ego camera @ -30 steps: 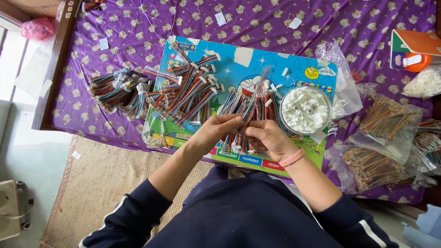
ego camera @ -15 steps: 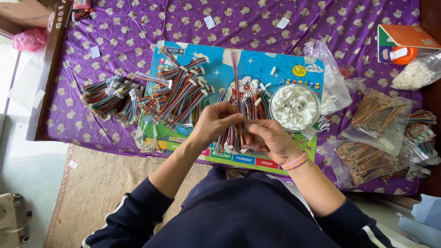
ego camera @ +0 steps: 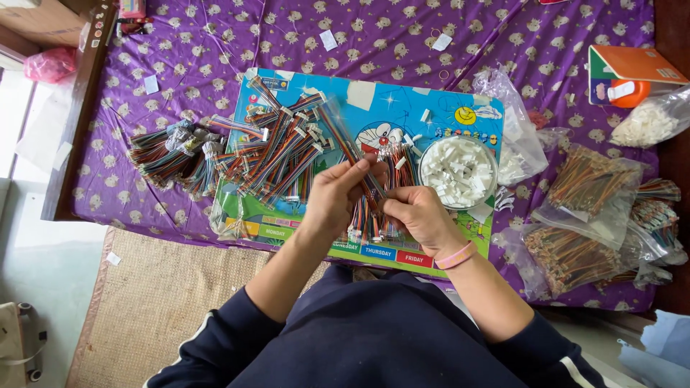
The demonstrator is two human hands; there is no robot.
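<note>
Far left, off the bed: pink plastic bag (ego camera: 49, 65) by a wooden frame edge (ego camera: 72, 136); woven mat (ego camera: 154, 302) on the floor below. Purple patterned bedspread (ego camera: 215, 43) carries everything else. Near its left edge, a heap of multicoloured wire bundles (ego camera: 172, 154). Just right of that, a colourful cartoon board (ego camera: 402, 108) lies flat; its left half is covered with a pile of finished ribbon cables with white connectors (ego camera: 277, 147).

Left hand (ego camera: 334, 197) over the board's lower middle, fingers curled, thumb and forefinger pinching one ribbon cable (ego camera: 345, 140) that runs up and left from the grip. Right hand (ego camera: 417, 215) just beside it, touching, fingers closed around the cable's lower end; exact fingertip hold hidden. Pink wristband (ego camera: 455, 256) on the right wrist. Under both hands, a loose batch of cables (ego camera: 395, 169) on the board.

Right of the hands, at the board's right edge, a round clear bowl of white connectors (ego camera: 458, 172). Beyond, clear plastic bags of wire bundles (ego camera: 586, 190) near the bedspread's right edge, more below (ego camera: 568, 255). Top right corner: orange box (ego camera: 629, 68), bag of white parts (ego camera: 647, 122).
</note>
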